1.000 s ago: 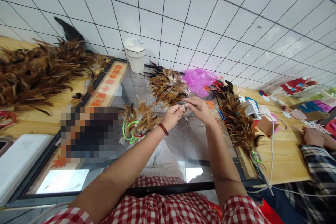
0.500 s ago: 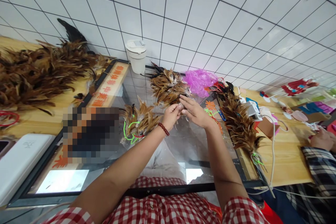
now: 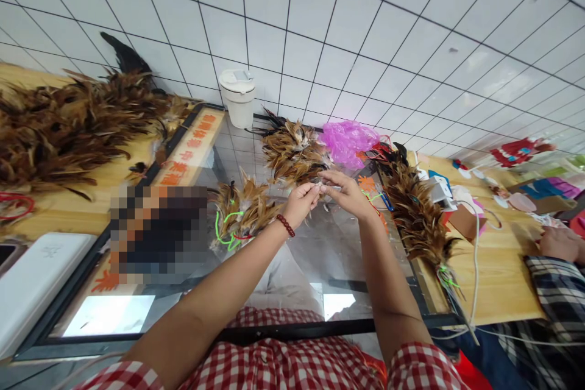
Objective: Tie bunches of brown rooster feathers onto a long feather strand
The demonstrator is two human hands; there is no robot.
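Note:
My left hand (image 3: 301, 202), with a dark red bead bracelet (image 3: 286, 225) at the wrist, is closed in a pinch on a small feather (image 3: 319, 184), of which only a pale bit shows. Meeting it from the right, my right hand (image 3: 343, 194) has thumb and forefinger at the same pale bit, the other fingers fairly straight. Just beyond lies a bunch of brown feathers (image 3: 292, 152). A smaller feather bunch (image 3: 249, 204) with bright green cord (image 3: 222, 236) lies left of my hands.
Below is a glass tabletop (image 3: 338, 268) with a dark frame. A white lidded cup (image 3: 238, 100) and a purple plastic bag (image 3: 350, 141) stand along the tiled wall. Feathers are heaped at left (image 3: 59, 134) and right (image 3: 414, 213). Another person's plaid sleeve (image 3: 555, 286) is at far right.
My right hand has shifted slightly, its fingers drawing in from flatter and farther forward to the left fingertips. My left hand stays nearly in place, still pinching.

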